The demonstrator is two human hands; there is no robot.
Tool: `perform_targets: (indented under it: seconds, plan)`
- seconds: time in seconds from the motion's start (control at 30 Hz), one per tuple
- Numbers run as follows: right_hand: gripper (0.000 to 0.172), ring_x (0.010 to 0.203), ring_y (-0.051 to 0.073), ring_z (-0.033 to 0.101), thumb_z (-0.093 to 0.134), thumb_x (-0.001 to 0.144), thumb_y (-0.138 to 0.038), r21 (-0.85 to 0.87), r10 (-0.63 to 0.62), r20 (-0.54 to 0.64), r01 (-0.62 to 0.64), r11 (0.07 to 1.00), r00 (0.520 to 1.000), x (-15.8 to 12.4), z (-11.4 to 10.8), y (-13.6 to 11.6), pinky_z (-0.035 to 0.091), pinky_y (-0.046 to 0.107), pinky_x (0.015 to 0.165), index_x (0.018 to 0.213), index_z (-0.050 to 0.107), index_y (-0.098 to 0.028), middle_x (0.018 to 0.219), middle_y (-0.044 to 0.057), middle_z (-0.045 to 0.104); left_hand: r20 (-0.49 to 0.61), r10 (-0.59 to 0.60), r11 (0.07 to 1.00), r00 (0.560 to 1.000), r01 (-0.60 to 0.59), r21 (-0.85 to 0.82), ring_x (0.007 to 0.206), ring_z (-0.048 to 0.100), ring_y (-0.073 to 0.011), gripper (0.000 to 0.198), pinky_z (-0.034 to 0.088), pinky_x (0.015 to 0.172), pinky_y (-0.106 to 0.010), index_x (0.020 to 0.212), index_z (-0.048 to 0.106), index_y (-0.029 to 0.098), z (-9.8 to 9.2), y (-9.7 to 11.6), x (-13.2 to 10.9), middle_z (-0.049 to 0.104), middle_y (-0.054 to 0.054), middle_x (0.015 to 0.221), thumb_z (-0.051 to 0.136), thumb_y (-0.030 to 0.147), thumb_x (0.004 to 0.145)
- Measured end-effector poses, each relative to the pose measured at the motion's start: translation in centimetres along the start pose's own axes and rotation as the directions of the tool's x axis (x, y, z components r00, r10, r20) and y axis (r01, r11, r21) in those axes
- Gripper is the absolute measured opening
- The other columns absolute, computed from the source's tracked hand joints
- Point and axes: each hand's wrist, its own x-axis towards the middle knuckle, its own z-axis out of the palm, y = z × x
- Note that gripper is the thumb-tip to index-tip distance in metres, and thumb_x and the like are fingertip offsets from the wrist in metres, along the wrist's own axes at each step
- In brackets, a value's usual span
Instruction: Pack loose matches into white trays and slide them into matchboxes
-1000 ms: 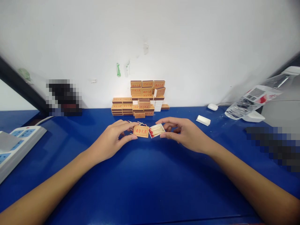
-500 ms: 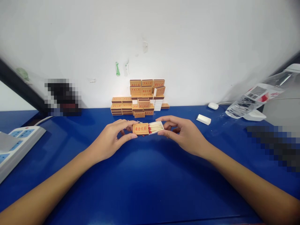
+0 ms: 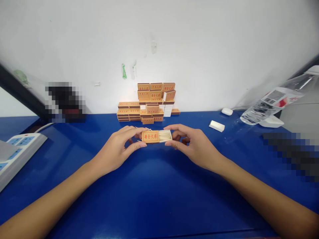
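Observation:
My left hand (image 3: 122,146) grips the orange matchbox sleeve (image 3: 150,136) by its left end, between thumb and fingers. From the sleeve's right side juts a white inner tray (image 3: 169,134) partly pulled out, with matches (image 3: 163,135) lying in it. My right hand (image 3: 194,142) pinches the tray's right end. The match heads are hidden inside the sleeve. A few loose matches (image 3: 148,128) lie on the table behind the box, partly covered by my left hand and the box.
Many matchboxes (image 3: 134,112) are stacked against the white wall on the blue table (image 3: 159,192). To the right are a white block (image 3: 216,126), a white case (image 3: 227,111) and a water bottle (image 3: 264,108). A power strip (image 3: 22,152) lies at left.
The tray has slid further left into the sleeve, so less of it shows and the red match heads are now covered. My right hand has moved slightly left with it.

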Motion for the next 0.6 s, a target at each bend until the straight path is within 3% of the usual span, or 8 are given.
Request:
perform_targets:
  seconds: [0.13,0.3,0.5,0.6]
  plan:
    - [0.043,0.078,0.019,0.069,0.072,0.094,-0.04,0.058,0.025,0.008,-0.026,0.998,1.0,-0.4,1.3,-0.8,0.056,0.034,0.071,0.134,0.065,-0.026,0.093,0.002,0.078,-0.022,-0.051,0.998,0.998,0.05,-0.034,0.09,0.066,-0.0186,0.037,0.057,0.08,-0.032,0.133,0.068,0.028,0.6,0.9,-0.2,0.072,-0.003,0.108,0.068,0.043,0.099]
    - [0.073,0.08,0.02,0.068,0.063,0.099,-0.045,0.105,0.027,-0.044,-0.023,0.994,0.999,-1.1,3.0,-1.6,0.058,0.036,0.065,0.162,0.036,-0.023,0.118,0.01,0.075,-0.124,-0.075,0.997,0.989,0.074,-0.016,0.091,0.067,-0.0191,0.038,0.057,0.082,-0.033,0.136,0.066,0.028,0.8,1.2,-0.4,0.073,-0.003,0.106,0.068,0.041,0.1]
    - [0.065,0.077,0.016,0.063,0.053,0.105,-0.043,0.091,-0.056,0.108,0.046,0.995,0.993,-1.9,4.1,-2.1,0.057,0.033,0.066,0.164,0.032,-0.024,0.124,0.01,0.069,-0.141,-0.049,0.997,0.989,0.056,0.047,0.093,0.066,-0.0196,0.039,0.057,0.085,-0.034,0.138,0.064,0.026,0.9,1.4,-0.5,0.072,-0.004,0.106,0.065,0.041,0.102]
    - [0.07,0.073,0.016,0.061,0.054,0.104,-0.043,0.049,-0.049,0.044,0.047,0.998,0.998,-1.4,3.4,-1.5,0.057,0.035,0.068,0.166,0.027,-0.023,0.12,0.009,0.07,-0.153,-0.047,0.992,0.987,0.064,0.111,0.096,0.067,-0.0213,0.039,0.055,0.088,-0.037,0.138,0.064,0.025,-0.3,0.0,0.2,0.073,-0.005,0.108,0.062,0.042,0.103]
